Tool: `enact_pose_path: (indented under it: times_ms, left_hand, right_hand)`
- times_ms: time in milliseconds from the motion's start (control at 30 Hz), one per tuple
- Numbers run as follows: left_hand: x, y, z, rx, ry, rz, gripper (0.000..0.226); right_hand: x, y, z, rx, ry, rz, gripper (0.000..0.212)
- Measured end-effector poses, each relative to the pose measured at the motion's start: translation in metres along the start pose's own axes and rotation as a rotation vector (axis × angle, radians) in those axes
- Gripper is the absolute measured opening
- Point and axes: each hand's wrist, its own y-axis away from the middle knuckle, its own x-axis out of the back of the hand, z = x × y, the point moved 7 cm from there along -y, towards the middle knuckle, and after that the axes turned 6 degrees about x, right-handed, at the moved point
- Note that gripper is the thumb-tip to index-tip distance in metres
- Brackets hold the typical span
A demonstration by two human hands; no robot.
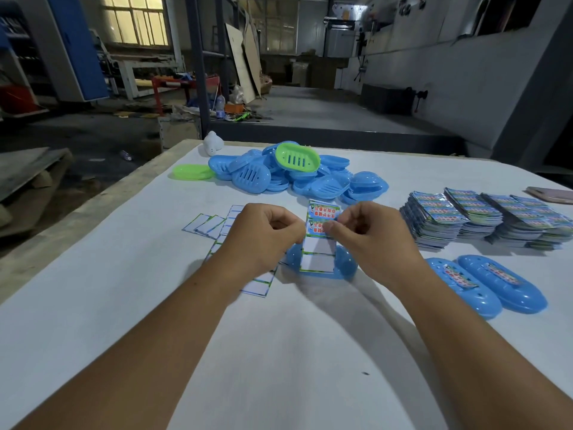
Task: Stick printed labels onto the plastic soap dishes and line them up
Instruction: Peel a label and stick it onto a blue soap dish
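My left hand and my right hand both pinch a strip of printed labels held upright over a blue soap dish on the white table. The strip's lower panels are blank white backing; its upper panels still carry coloured labels. My right fingertips grip a label at the strip's middle. Two blue dishes with labels stuck on them lie side by side at the right. A heap of blue and green dishes sits at the back.
Stacks of printed label sheets stand at the right. Used backing strips lie scattered left of my hands. A single green dish and a white object sit near the table's far-left edge. A pinkish flat object lies at the far right.
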Motion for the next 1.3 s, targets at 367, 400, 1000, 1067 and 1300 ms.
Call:
enact_pose_path:
  times_ms: [367,400,1000,1067,1300]
  left_hand:
    - [-0.010,0.001,0.003,-0.103,-0.118,0.013,0.015]
    - [-0.009,0.001,0.002,-0.099,-0.112,0.024,0.013]
    - [0.023,-0.013,-0.026,0.158,-0.254,0.319,0.031]
    - [0.027,-0.014,-0.027,0.165,-0.307,0.334,0.030]
    - [0.017,-0.019,-0.033,0.221,-0.390,0.288,0.033]
  right_hand:
    - [-0.017,0.007,-0.009,-0.003,-0.104,-0.143,0.012]
    - [-0.016,0.007,-0.008,-0.011,-0.094,-0.136,0.012]
    - [0.001,-0.001,0.013,-0.154,0.001,-0.050,0.017]
    - [0.000,-0.002,0.013,-0.141,0.033,-0.052,0.017]
    - [-0.003,-0.002,0.015,-0.134,0.086,-0.060,0.020]
